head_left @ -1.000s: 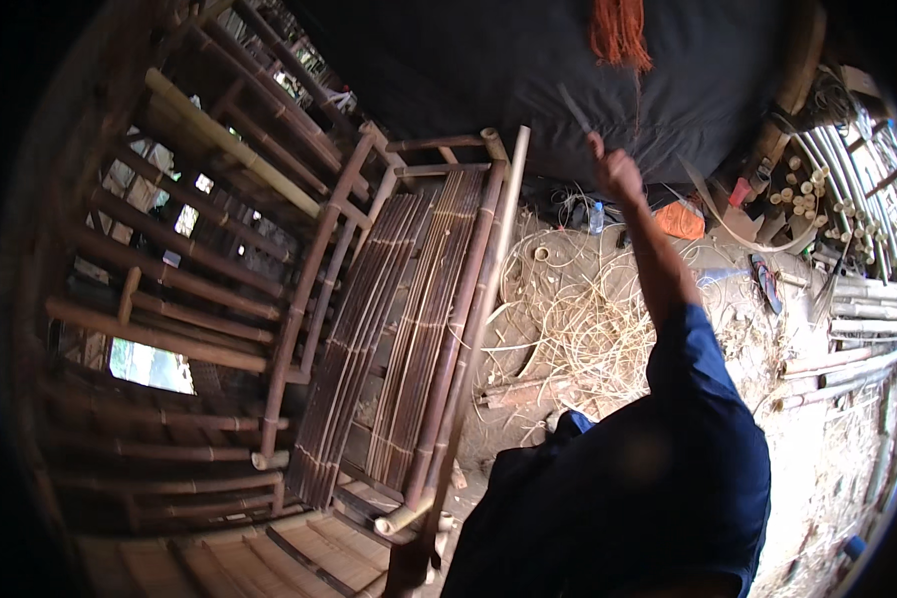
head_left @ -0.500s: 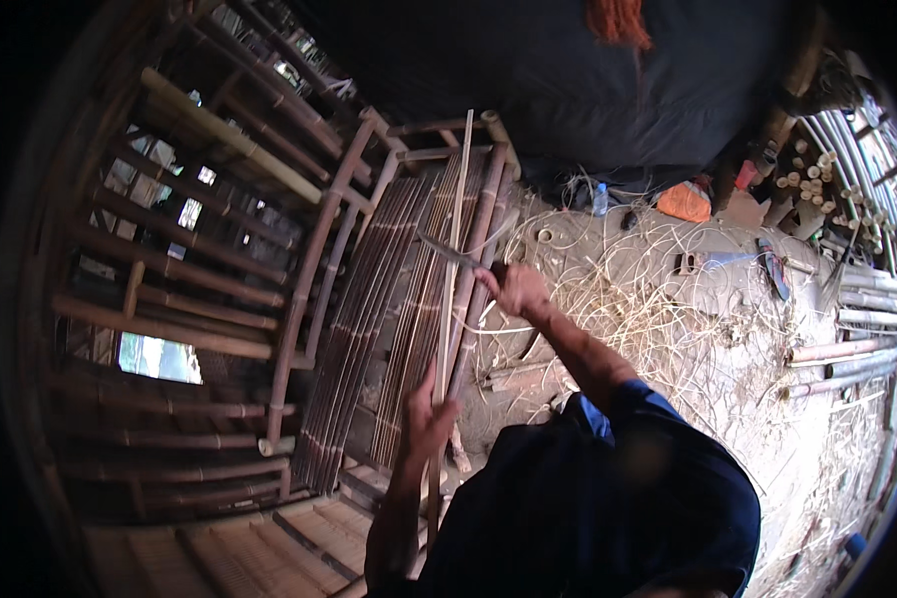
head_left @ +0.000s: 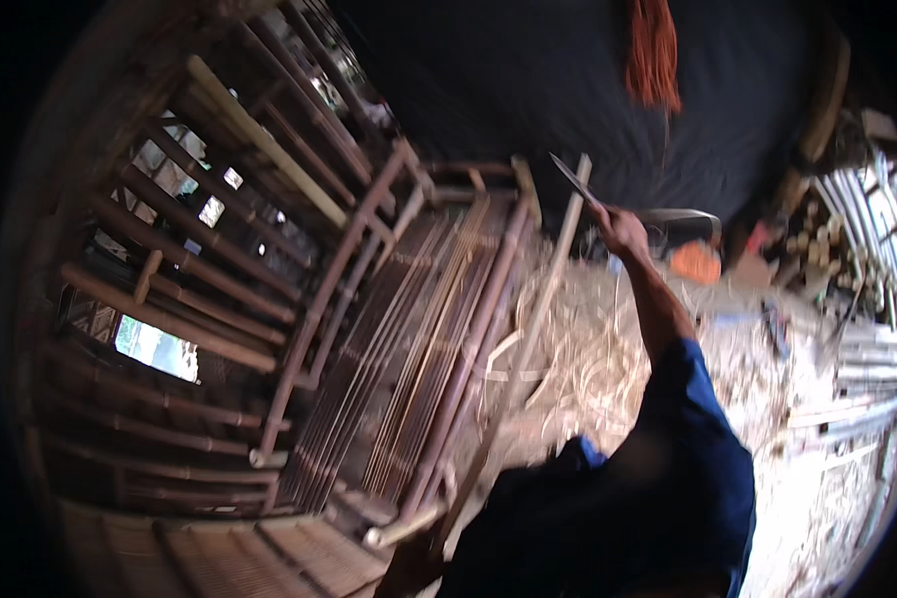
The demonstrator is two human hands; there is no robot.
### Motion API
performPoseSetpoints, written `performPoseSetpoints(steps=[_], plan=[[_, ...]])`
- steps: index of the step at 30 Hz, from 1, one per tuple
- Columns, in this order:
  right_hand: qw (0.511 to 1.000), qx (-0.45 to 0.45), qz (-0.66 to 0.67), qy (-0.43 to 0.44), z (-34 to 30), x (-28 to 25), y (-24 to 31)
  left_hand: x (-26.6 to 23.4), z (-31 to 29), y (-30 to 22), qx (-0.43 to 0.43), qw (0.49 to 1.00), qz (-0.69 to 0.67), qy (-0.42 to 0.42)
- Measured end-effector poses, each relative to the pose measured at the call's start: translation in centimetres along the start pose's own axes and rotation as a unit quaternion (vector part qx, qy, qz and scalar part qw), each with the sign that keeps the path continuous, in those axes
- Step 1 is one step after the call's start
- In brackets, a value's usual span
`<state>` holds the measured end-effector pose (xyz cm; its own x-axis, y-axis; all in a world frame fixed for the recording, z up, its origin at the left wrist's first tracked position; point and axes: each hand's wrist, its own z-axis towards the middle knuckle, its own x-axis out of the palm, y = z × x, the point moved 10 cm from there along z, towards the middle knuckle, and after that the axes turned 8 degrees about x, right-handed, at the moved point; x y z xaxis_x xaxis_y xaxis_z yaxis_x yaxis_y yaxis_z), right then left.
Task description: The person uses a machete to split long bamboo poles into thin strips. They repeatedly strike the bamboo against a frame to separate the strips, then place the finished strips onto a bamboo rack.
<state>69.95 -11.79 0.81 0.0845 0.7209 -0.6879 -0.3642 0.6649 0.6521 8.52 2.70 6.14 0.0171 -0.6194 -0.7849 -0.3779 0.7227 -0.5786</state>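
Note:
My right hand [head_left: 623, 234] is closed round the handle of a knife [head_left: 574, 181], its blade pointing up and to the left. A long pale bamboo strip [head_left: 558, 259] slants from beside the blade down toward my body. Whether the blade touches the strip is unclear. At the lower edge, my left hand [head_left: 409, 568] is a dark, shadowed shape by the strip's lower end, its fingers not showing. A thin curled strip [head_left: 703, 214] loops out just right of my right hand. Motion blurs the picture.
Left of me stands a dark bamboo bench [head_left: 439, 439] with a slatted seat and railed back. Pale shavings [head_left: 588, 369] litter the ground. A black sheet [head_left: 528, 80] hangs ahead, with an orange fibre bundle [head_left: 653, 60] before it. Bamboo poles [head_left: 817, 244] are stacked at the far right.
My right hand with the knife has moved away from me and to the right. My left hand has drawn back to the lower edge. The strip now slants right, off the bench.

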Motion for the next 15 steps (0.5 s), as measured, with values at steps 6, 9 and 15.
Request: performPoseSetpoints(steps=[6, 9, 15], plan=[[0.983, 0.180, -0.023, 0.035, 6.3, -1.8, -13.7, -3.0, -4.9, 1.7, -0.056, 0.995, -0.022, -0.084], [0.987, 0.114, 0.105, 0.042, 7.4, -0.8, -22.5, -6.8, -2.7, 1.1, 0.072, 0.972, 0.055, -0.215], [0.806, 0.227, 0.376, 0.397, -24.7, 20.3, -6.8, -15.4, 4.7, 0.2, 0.112, 0.866, 0.112, -0.474]])
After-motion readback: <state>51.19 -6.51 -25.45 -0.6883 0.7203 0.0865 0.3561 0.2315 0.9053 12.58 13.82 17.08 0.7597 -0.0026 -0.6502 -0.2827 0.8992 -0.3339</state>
